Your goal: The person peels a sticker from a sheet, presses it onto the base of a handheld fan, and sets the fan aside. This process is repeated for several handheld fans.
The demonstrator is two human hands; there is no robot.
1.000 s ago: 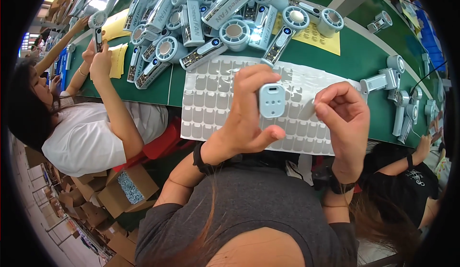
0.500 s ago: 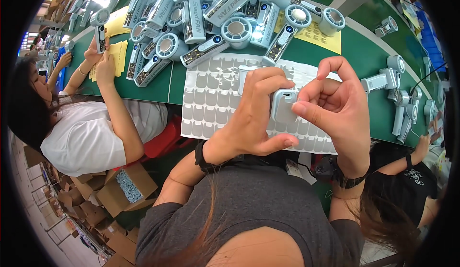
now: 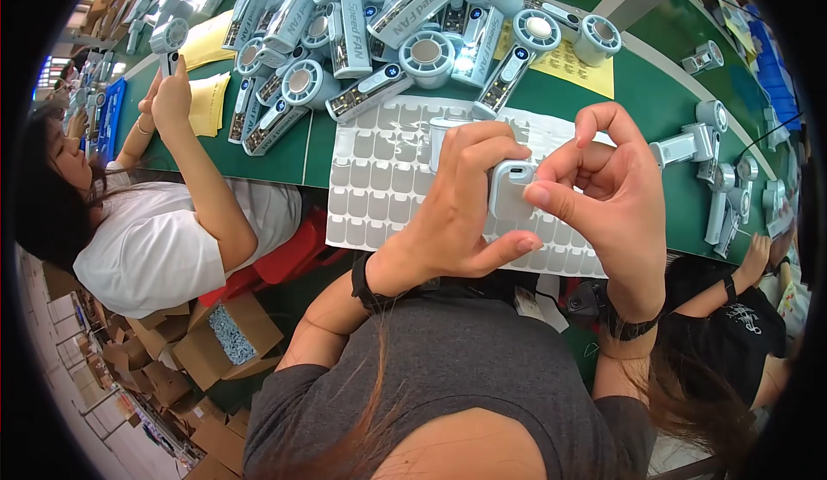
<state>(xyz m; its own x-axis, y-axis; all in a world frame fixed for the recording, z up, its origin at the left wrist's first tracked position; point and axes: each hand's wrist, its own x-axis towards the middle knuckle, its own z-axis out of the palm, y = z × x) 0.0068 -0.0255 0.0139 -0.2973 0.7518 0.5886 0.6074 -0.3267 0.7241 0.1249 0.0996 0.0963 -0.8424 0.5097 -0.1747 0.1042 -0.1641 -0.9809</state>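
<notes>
My left hand [image 3: 461,196] is wrapped around a pale blue handheld fan [image 3: 495,194], its thumb stretched out below. The handle's end, with a small port, faces me; the fan's round head [image 3: 441,142] shows partly beyond my knuckles. A thin greyish sticker [image 3: 514,208] appears to lie against that end, below the port. At its right edge, thumb and forefinger of my right hand [image 3: 603,183] are pinched together; the fingertips hide the exact grip. Beneath both hands lies a white sheet [image 3: 343,174] with rows of grey, round-cornered stickers.
Many pale blue fans [image 3: 349,36] are heaped beyond the sheet on the green table [image 3: 289,148]. Yellow papers [image 3: 594,73] lie at the right of the heap. More fans [image 3: 728,200] are at the right. A co-worker [image 3: 172,239] sits left, near an open carton [image 3: 228,338].
The co-worker at the left has raised a fan upward and leftward. My hands stay almost in place; my left thumb has shifted slightly to the right.
</notes>
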